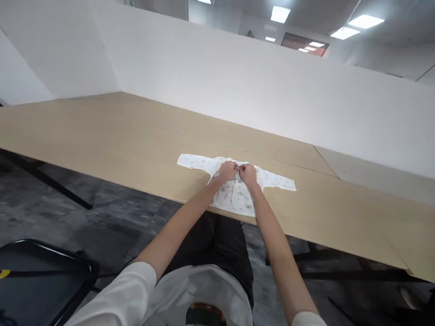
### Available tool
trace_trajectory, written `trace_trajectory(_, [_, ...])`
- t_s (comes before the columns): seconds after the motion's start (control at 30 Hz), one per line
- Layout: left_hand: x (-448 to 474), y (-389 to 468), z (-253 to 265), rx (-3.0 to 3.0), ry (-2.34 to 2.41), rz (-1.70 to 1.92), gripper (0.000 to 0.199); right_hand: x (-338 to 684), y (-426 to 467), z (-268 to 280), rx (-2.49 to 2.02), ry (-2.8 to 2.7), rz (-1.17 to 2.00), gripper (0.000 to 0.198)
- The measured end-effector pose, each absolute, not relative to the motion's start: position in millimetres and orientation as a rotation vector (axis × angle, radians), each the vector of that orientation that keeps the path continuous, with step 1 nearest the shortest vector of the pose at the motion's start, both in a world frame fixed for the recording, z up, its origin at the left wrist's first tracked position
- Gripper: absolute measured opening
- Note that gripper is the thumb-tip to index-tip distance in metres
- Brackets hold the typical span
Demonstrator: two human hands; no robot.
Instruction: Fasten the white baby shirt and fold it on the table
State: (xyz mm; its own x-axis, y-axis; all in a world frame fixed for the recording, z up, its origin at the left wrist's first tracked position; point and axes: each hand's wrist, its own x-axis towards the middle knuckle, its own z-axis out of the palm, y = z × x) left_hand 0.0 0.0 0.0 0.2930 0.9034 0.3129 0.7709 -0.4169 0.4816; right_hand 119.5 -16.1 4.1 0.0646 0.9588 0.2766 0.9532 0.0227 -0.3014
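The left hand and right hand, nearly touching, each pinch the front opening of a small printed white baby shirt, which lies flat with sleeves spread near the front edge of the light wooden surface.

Wooden table, baby shirt on it

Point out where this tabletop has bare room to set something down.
Bare wood lies left of the baby shirt out to the table end, behind it up to the white partition, and right of its right sleeve. Crowded only at the shirt's middle, where the left hand and right hand meet.
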Motion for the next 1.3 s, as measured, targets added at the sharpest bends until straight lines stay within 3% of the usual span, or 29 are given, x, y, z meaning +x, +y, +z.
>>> trace_trajectory(0.3, [-7,5,-7,2.248,1.326,1.011,0.035,126,-17,6,-1.826,-1.911,0.136,0.02])
trace_trajectory(0.63, [-9,-4,2,2.321,1.302,1.011,0.029,120,-26,16,-1.979,-1.691,0.302,0.016])
trace_trajectory(1.07, [-11,-4,4,2.178,1.128,1.14,0.025,127,-24,14,-1.821,-1.68,0.319,0.014])
trace_trajectory(1.2, [-14,-7,12,1.971,1.168,1.092,0.023,133,-28,24,-1.802,-1.704,0.501,0.015])
trace_trajectory(1.3, [-17,-9,21,1.795,1.167,0.869,0.033,139,-34,32,-1.791,-1.849,0.714,0.016])
